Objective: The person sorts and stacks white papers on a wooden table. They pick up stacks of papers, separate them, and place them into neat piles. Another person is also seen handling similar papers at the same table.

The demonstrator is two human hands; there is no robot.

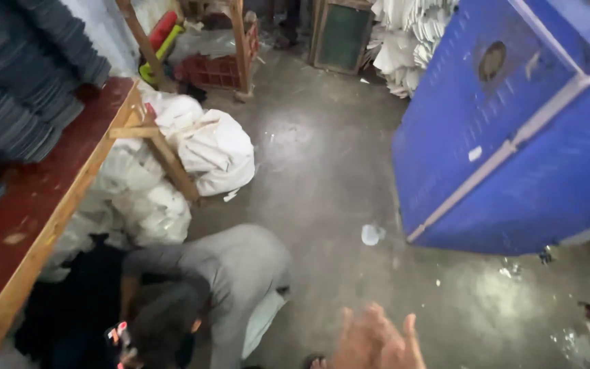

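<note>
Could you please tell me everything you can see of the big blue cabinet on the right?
The large blue box-like cabinet fills the upper right. It looks like painted metal, with pale grey strips along its edges, rows of small perforations and a round dark opening on its upper panel. It appears tilted in this view and stands on the grey concrete floor, with white stacked sheets behind it.

Blue cabinet point(513, 137), white sacks point(213, 147), red-topped table point(28, 205), grey floor point(322, 178)

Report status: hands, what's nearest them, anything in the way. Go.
One hand in view, open, empty, blurred; which hand unclear. Nearest: crouching person in grey by the wooden table. Blue cabinet to the right; white scrap on concrete floor.
</note>
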